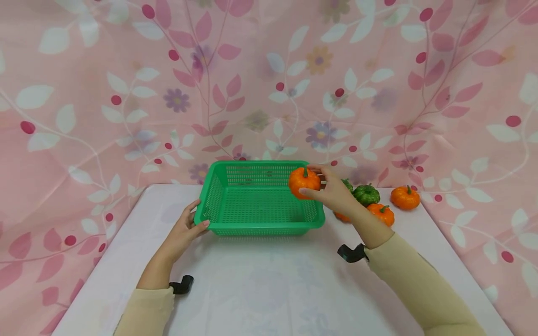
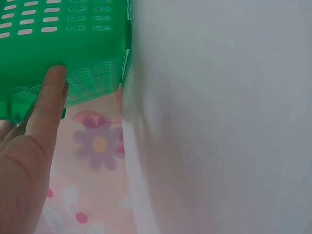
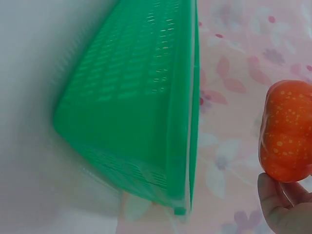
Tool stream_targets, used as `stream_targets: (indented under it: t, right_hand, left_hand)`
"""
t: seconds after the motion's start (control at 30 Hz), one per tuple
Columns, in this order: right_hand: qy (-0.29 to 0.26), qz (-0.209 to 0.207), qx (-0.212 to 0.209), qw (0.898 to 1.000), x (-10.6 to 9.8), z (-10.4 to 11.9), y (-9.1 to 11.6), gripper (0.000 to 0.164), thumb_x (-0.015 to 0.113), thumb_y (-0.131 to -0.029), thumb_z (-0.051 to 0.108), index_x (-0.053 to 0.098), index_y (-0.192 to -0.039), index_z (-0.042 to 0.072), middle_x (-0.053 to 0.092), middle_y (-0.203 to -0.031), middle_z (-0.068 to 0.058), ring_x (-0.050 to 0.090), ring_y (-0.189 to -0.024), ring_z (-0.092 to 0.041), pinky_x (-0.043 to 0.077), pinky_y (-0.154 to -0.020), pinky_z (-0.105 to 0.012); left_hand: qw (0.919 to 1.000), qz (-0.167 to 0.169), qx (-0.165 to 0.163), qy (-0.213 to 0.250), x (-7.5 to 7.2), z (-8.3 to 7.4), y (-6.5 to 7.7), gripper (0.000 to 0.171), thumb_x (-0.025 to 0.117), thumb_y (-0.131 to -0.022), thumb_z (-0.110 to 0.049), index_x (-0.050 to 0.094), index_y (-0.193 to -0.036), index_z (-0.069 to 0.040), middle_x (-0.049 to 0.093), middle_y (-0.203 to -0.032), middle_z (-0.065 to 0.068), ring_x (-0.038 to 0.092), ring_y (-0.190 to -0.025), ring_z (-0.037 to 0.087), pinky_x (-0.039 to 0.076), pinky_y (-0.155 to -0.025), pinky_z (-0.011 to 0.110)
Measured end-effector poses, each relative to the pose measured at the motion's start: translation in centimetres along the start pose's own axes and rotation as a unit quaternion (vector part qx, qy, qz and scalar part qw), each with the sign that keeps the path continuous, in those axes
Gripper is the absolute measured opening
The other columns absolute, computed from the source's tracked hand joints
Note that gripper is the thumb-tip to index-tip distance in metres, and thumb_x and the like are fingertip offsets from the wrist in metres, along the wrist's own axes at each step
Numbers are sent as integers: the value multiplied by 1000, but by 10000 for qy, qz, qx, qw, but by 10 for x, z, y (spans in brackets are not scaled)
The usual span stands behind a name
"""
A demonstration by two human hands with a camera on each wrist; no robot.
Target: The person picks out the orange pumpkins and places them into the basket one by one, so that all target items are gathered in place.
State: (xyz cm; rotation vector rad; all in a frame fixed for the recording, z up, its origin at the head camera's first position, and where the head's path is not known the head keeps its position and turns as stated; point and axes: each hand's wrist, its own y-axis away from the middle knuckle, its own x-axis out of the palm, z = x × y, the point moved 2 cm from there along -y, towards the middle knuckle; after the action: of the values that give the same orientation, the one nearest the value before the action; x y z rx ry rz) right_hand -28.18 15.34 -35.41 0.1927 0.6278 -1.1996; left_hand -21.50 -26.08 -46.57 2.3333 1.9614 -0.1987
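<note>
A small orange pumpkin (image 1: 303, 183) with a green stem is pinched between the thumb and fingers of my right hand (image 1: 334, 191). It is held up over the right end of a green plastic basket (image 1: 260, 225). The right wrist view shows the orange pumpkin (image 3: 287, 131) above rim level, apart from the basket (image 3: 117, 126). My left hand (image 1: 185, 231) holds the basket's left front corner, thumb on the front side and fingers along the left side. In the left wrist view the thumb of the left hand (image 2: 36, 131) lies against the basket wall (image 2: 34, 53).
Right of the basket lie more small pumpkins: a green one (image 1: 366, 194), an orange one (image 1: 381, 214) and another orange one (image 1: 405, 198) farther right. Others are partly hidden behind my right hand. A white cloth covers the table (image 1: 260, 280); a floral curtain (image 1: 260, 84) hangs behind.
</note>
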Motion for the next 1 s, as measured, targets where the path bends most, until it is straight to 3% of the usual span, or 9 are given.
stream_targets:
  t: [0.3,0.57,1.0]
  right_hand:
    - [85,26,30,10000,23,7,-16,73,78,-87,42,44,-146,18,48,-142,-6,49,-119,-30,55,-91,-47]
    - [-34,31,-98,9999,53,9,-28,72,79,-87,39,45,-145,14,49,-139,-8,51,-117,-29,56,-89,-43]
    - [27,512,-113,9986,100,16,-46,69,80,-87,32,46,-143,10,50,-136,-8,52,-114,-26,56,-89,-38]
  left_hand:
    - [10000,0,-28,33,1,0,0,83,60,-102,-21,3,-162,-19,27,-158,23,42,-135,42,52,-98,26]
    - [10000,-7,-14,41,0,2,0,84,61,-102,-23,2,-162,-19,25,-159,23,41,-136,42,51,-100,29]
    - [9999,7,25,122,0,3,-2,84,61,-102,-22,2,-162,-18,26,-157,26,44,-134,40,52,-95,22]
